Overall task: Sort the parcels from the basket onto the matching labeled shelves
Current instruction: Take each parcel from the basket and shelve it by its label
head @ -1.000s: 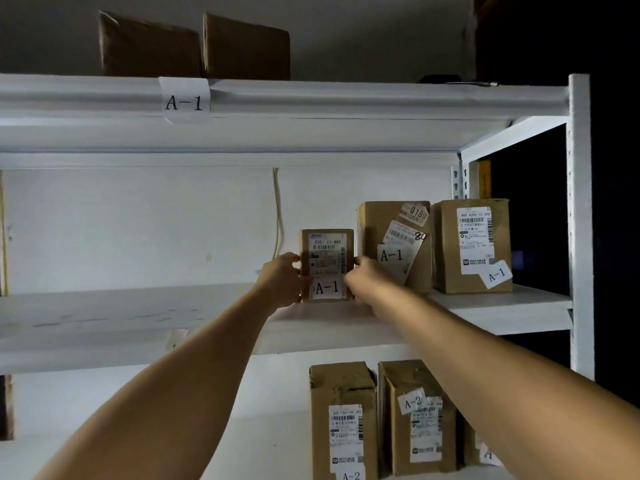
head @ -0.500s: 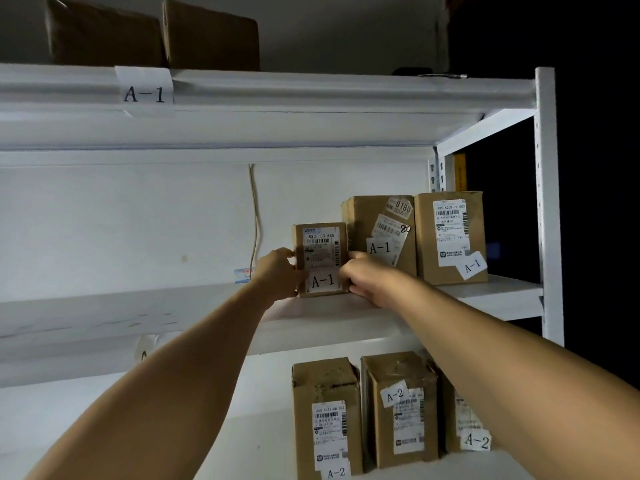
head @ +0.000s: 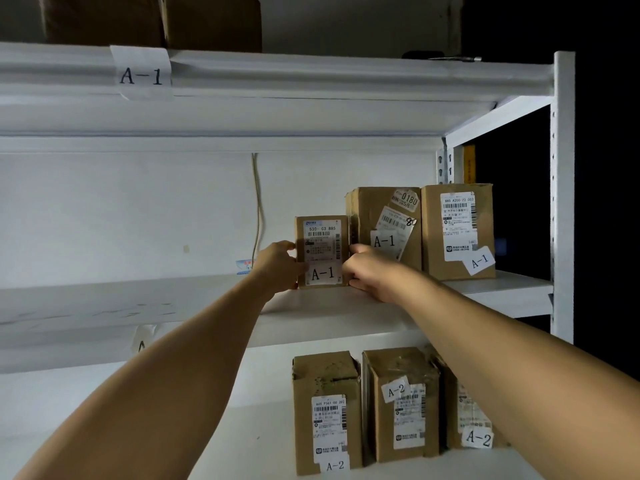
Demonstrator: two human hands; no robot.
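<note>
A small brown parcel marked A-1 stands upright on the white middle shelf. My left hand grips its left side and my right hand grips its right side. It sits just left of two taller A-1 parcels on the same shelf. A paper label reading A-1 hangs on the shelf beam above. The basket is out of view.
Three A-2 parcels stand on the shelf below, at the right. Two brown boxes rest on the top shelf. A white upright post bounds the right end. A thin cable hangs down the back wall.
Both hands stay on the small A-1 parcel, which rests on the shelf beside the taller boxes. The view has shifted slightly; the parcel itself has barely moved.
</note>
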